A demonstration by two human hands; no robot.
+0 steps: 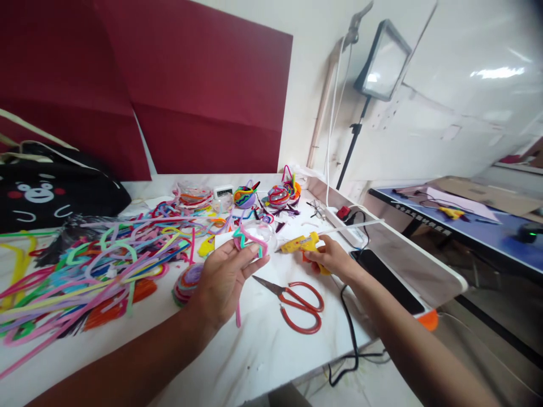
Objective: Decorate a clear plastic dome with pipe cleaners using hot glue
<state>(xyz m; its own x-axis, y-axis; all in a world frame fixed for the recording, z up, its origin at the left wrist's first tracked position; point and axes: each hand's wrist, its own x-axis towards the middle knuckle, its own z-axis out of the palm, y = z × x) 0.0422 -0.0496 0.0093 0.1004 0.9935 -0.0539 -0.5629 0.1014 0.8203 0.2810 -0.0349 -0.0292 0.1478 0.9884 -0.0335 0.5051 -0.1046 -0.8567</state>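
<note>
My left hand [227, 277] holds a clear plastic half-sphere [258, 236] with a pink and a teal pipe cleaner wrapped on it; the pink one hangs down below the palm. My right hand [331, 259] grips a yellow glue gun [302, 244], whose nozzle points left toward the sphere. Its black cord [350, 333] runs off the table's front edge. Red-handled scissors [299, 302] lie on the white table [254, 350] between my two forearms.
A big heap of coloured pipe cleaners [97, 260] covers the left of the table. Finished colourful balls [271, 195] sit at the back. A black bear-face bag [46, 195] lies far left. A power strip [345, 217] and a dark phone [388, 280] lie right. A lamp [382, 62] stands behind.
</note>
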